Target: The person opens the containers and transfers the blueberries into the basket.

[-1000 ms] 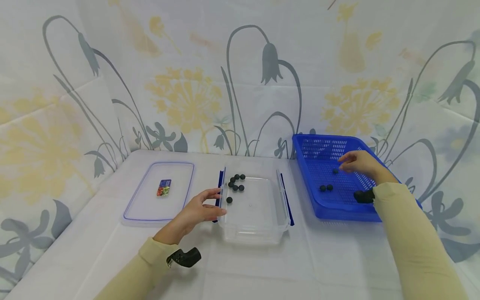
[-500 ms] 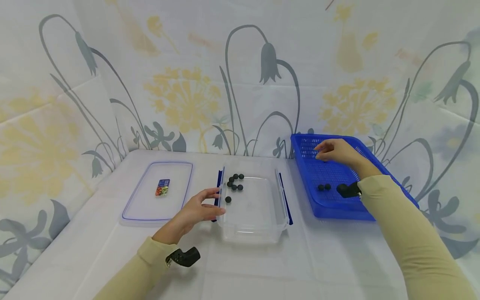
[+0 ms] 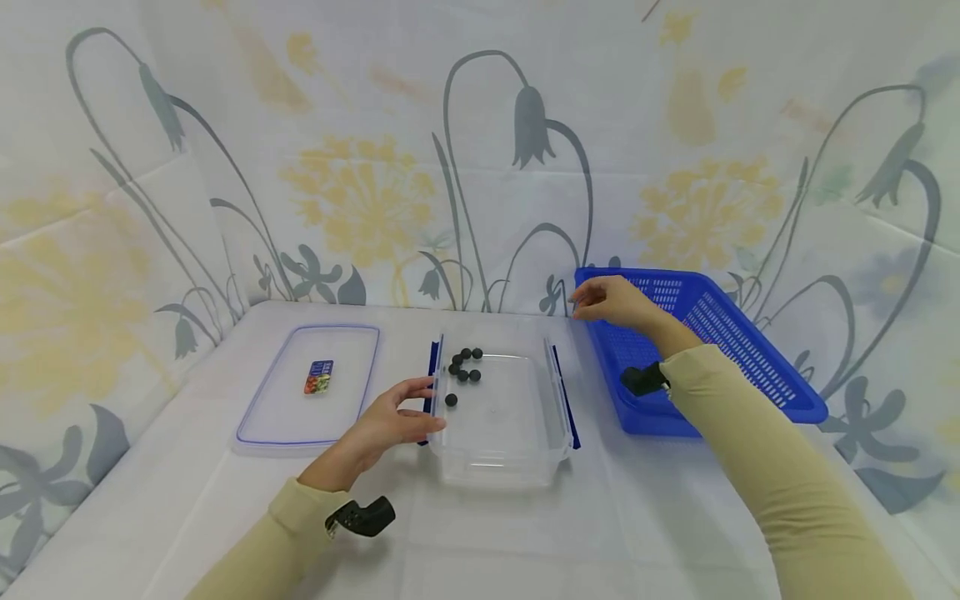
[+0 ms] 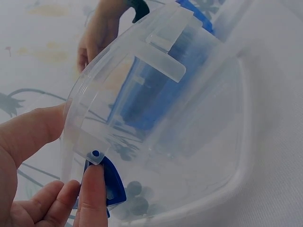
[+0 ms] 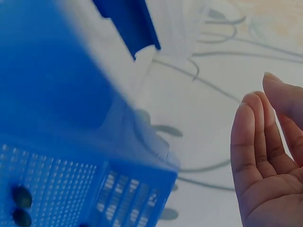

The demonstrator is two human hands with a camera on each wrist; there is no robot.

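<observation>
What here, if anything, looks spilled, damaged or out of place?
Nothing stands out. The black balls that show lie in the clear container or the blue basket, the lid lies flat beside the container, and I see no breakage. The basket merely sits at an angle.

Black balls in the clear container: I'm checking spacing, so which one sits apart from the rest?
The black ball lowest in the head view, inside the clear container. A gap separates it from the other six balls, which curve together farther back.
</observation>
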